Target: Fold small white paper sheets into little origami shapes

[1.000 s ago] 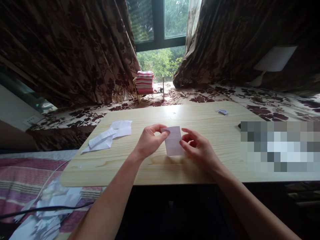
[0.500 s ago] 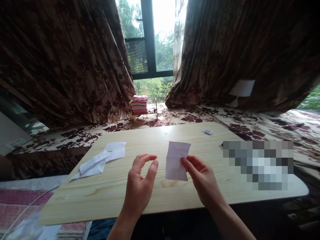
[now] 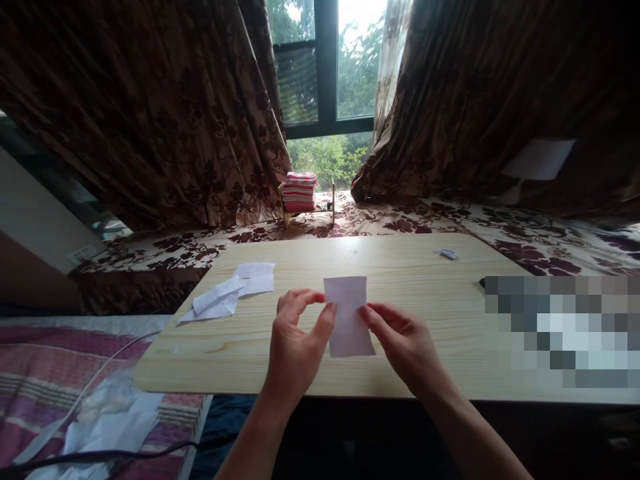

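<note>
A small white paper slip (image 3: 347, 317) stands upright over the light wooden table (image 3: 425, 320), creased across its middle. My right hand (image 3: 403, 343) pinches its right edge between thumb and fingers. My left hand (image 3: 295, 343) is at the slip's left edge, thumb and forefinger curled in a pinch that touches the paper. Both forearms reach in from the bottom of the view.
Several loose white paper pieces (image 3: 230, 297) lie at the table's left. A tiny folded paper (image 3: 447, 253) sits at the far right. A striped pink stack (image 3: 299, 190) stands on the windowsill. More paper scraps (image 3: 107, 427) and a dark cable lie on the bed at lower left.
My left hand, which had let go of the slip half a second ago, has come back to its left edge. The right hand kept hold throughout.
</note>
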{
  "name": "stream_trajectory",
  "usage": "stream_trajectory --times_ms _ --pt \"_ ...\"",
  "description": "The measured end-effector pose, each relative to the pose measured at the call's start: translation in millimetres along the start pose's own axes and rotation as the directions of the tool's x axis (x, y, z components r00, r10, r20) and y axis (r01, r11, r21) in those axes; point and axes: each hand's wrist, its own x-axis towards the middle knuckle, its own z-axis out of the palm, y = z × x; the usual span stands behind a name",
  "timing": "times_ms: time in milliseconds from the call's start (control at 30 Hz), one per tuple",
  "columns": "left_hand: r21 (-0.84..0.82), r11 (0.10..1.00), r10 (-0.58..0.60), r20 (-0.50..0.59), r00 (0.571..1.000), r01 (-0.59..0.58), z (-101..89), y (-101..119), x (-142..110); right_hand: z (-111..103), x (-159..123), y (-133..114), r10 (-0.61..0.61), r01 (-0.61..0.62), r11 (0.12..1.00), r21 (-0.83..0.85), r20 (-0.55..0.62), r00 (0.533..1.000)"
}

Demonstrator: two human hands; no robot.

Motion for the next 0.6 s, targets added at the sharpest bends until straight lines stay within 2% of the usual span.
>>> stream_trajectory --times_ms 133,267,367,500,600 --pt "-0.017 0.994 -0.106 0.155 0.982 0.110 4.5 -12.0 4.2 -3.1 -1.6 13.4 0.053 -0.035 0.986 -0.162 0.104 0.993" --pt "-0.044 0.972 -0.209 0.286 0.935 0.231 7.8 -21.7 5.2 -8.2 -3.4 27.0 0.020 -0.004 0.936 -0.352 0.043 0.999" --pt "-0.039 0.972 -0.207 0.313 0.927 0.230 9.8 -22.5 6.7 -12.4 -1.5 29.9 -0.063 0.050 0.892 -0.450 -0.014 0.998" --pt "-0.064 0.982 -0.146 0.327 0.934 0.176 12.3 -18.1 11.6 -16.5 4.2 21.5 -0.205 0.192 0.858 -0.476 0.024 0.978" --pt "-0.127 0.976 -0.139 0.258 0.956 0.177 11.6 -16.0 13.4 -19.6 10.7 8.1 -0.277 0.236 0.874 -0.424 -0.037 0.960"
